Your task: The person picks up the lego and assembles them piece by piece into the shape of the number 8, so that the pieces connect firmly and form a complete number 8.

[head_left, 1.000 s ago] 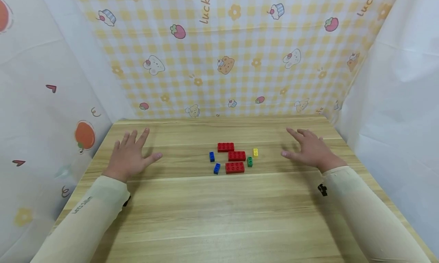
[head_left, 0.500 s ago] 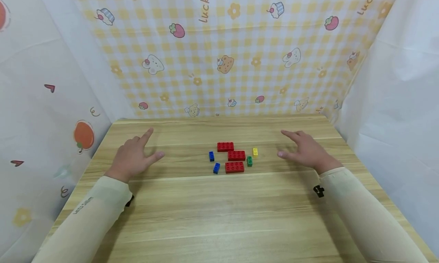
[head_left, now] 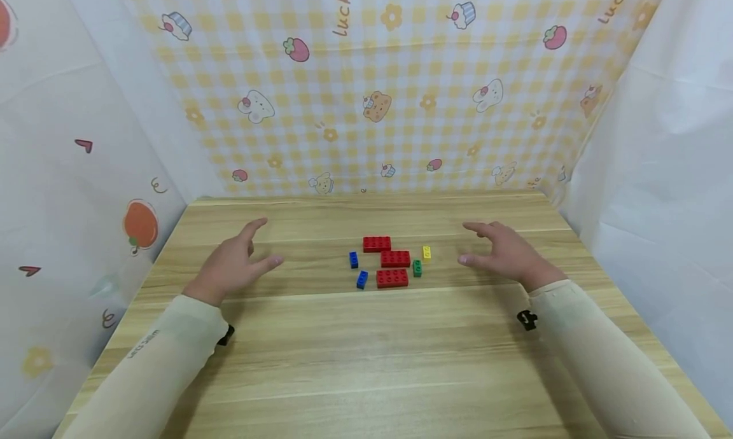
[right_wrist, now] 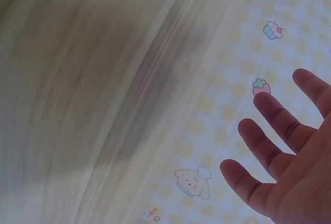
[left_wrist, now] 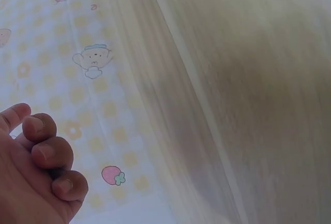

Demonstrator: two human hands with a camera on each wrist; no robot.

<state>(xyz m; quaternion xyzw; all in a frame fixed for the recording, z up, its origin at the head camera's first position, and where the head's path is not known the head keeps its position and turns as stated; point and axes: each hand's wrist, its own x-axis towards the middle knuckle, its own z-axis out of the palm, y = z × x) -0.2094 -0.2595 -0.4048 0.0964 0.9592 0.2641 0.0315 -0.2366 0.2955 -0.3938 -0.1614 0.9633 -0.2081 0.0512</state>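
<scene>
Head view: left hand [head_left: 229,267], bricks [head_left: 395,259], right hand [head_left: 506,253]

The left hand, index out, other fingers loosely curled, holds nothing. Rightward on the table [head_left: 366,362] lie two blue bricks [head_left: 354,259], three red bricks [head_left: 392,278], long axes sideways, a green brick [head_left: 417,268] and a yellow brick [head_left: 426,252]. The right hand, fingers apart and gripping nothing, is nearer the bricks; the red bricks lie between it and the blue bricks.

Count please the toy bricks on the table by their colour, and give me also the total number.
Red bricks: 3
Blue bricks: 2
Green brick: 1
Yellow brick: 1
Total: 7
</scene>
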